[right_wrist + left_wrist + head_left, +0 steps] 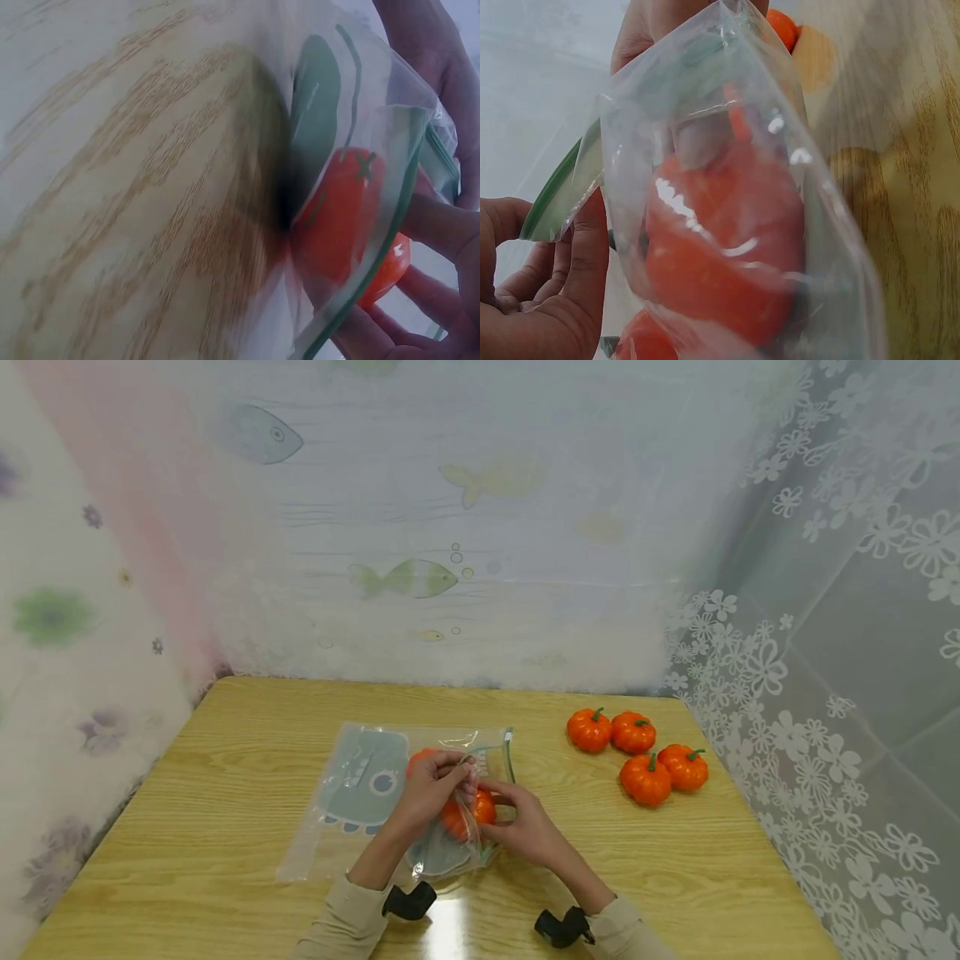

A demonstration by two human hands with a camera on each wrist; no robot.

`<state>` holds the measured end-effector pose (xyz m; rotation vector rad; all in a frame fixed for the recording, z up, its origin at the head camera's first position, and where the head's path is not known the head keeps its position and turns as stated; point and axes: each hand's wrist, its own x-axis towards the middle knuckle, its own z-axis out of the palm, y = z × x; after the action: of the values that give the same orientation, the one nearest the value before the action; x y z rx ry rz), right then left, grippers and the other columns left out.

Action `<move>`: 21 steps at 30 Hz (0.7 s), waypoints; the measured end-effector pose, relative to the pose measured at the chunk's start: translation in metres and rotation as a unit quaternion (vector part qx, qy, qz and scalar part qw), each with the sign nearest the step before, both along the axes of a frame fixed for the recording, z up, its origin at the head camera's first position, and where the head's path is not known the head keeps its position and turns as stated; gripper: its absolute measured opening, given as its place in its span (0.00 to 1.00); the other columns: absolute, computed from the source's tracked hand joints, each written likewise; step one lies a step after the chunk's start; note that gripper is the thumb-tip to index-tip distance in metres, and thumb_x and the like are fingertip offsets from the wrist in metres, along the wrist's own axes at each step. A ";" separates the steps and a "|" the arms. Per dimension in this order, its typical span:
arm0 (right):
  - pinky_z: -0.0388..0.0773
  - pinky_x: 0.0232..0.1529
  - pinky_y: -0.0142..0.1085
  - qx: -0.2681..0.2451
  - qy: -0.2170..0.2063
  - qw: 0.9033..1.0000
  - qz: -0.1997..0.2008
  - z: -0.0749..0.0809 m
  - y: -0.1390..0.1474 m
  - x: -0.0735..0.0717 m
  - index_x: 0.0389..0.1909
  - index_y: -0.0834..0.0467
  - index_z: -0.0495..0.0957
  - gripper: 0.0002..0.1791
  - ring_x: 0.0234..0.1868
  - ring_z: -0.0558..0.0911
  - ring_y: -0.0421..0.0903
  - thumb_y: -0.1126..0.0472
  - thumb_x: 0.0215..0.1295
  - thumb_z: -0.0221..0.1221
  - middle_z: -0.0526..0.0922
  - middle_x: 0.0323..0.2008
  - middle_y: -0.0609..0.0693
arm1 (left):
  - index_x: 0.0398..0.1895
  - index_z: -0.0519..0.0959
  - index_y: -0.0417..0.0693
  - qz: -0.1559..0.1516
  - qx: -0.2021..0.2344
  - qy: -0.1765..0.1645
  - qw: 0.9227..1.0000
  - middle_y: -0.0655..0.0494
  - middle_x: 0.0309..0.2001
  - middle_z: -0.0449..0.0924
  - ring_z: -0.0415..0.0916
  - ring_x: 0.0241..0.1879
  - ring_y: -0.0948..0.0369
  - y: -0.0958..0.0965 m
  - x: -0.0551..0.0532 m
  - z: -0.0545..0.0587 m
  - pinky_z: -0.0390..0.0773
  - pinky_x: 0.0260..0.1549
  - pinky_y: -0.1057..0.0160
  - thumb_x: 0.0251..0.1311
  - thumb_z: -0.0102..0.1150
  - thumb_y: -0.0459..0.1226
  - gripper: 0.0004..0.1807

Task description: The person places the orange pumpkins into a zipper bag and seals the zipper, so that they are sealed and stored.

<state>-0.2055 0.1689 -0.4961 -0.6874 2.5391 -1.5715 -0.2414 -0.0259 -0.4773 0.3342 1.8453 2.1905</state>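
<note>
A clear zip bag (330, 852) with a blue-grey cartoon print lies on the table, its green-edged mouth to the right. My left hand (425, 789) pinches the rim of that mouth; the green zip strip (562, 184) shows beside its fingers in the left wrist view. At the opening, my right hand (528, 827) grips a small orange toy pumpkin (484, 807), thumb below and fingers above. Through the plastic, another orange pumpkin (453, 820) shows close by, and one more (418, 760) is partly hidden behind the left hand.
Several orange pumpkins with green stems, one of them a front pumpkin (645, 781), stand in a loose cluster on the right of the wooden table (225, 827). A fish-patterned curtain (480, 635) hangs behind the table. Flowered curtains (847, 860) border its sides.
</note>
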 end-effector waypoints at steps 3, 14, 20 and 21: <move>0.81 0.57 0.55 0.004 -0.002 1.000 -0.002 0.000 -0.004 -0.002 0.67 0.67 0.72 0.32 0.61 0.78 0.66 0.70 0.62 0.68 0.76 0.64 0.64 | 0.56 0.73 0.23 0.001 -0.006 -0.005 1.000 0.55 0.32 0.82 0.82 0.28 0.65 -0.001 0.000 0.001 0.85 0.33 0.68 0.75 0.53 0.32 0.16; 0.84 0.53 0.53 0.009 -0.026 0.999 -0.021 0.002 -0.011 -0.005 0.68 0.67 0.72 0.32 0.62 0.77 0.67 0.72 0.61 0.68 0.74 0.65 0.65 | 0.57 0.75 0.27 0.012 -0.008 -0.020 1.000 0.55 0.33 0.84 0.83 0.29 0.64 -0.003 0.000 0.002 0.86 0.34 0.67 0.76 0.52 0.32 0.15; 0.85 0.52 0.48 -0.002 -0.037 0.999 0.023 0.003 -0.008 -0.005 0.69 0.65 0.71 0.33 0.64 0.75 0.66 0.73 0.62 0.67 0.73 0.67 0.65 | 0.59 0.74 0.28 0.011 -0.012 -0.022 1.000 0.55 0.34 0.84 0.83 0.29 0.64 -0.004 -0.001 0.004 0.86 0.34 0.67 0.76 0.53 0.33 0.17; 0.84 0.53 0.49 -0.005 -0.042 0.999 0.034 0.004 -0.006 -0.005 0.70 0.65 0.70 0.33 0.65 0.74 0.66 0.73 0.63 0.66 0.72 0.67 0.65 | 0.59 0.74 0.28 0.011 -0.015 -0.020 1.000 0.55 0.34 0.84 0.83 0.29 0.64 -0.004 -0.001 0.004 0.86 0.34 0.67 0.76 0.53 0.33 0.17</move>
<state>-0.2107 0.1627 -0.4919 -0.6844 2.4232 -1.5595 -0.2421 -0.0296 -0.4734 0.2619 1.8663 2.1664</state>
